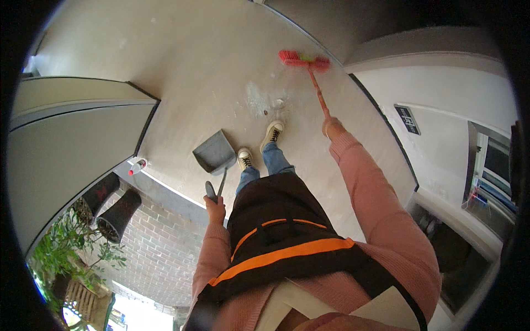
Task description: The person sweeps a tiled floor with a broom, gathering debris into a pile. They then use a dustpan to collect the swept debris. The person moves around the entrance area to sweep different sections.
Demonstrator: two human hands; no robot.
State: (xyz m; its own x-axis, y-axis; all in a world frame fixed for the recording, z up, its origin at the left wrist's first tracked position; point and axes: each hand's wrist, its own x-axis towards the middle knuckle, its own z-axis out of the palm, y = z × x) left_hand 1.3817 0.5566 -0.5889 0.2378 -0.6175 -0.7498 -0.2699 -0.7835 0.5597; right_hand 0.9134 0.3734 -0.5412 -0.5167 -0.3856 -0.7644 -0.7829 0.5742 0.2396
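Observation:
My right hand [334, 128] grips the orange-red handle of a broom [321, 97], whose red-bristled head lies out ahead near the right wall and looks blurred. In my left hand [215, 209] is the upright handle of a grey long-handled dustpan [215, 152]. The pan rests on the floor just left of my left shoe, and no debris can be made out inside it. Whitish residue [257, 97] is spread on the floor ahead of my shoes, with a small reddish-brown bit [266, 112] at its near edge.
A plastic bottle with a red cap [137, 166] stands by the threshold at left, beside a light panel wall [78, 140]. Beyond are dark tall planters [120, 215] on brick paving. On the right runs a white wall [439, 120] with dark skirting and a small sign.

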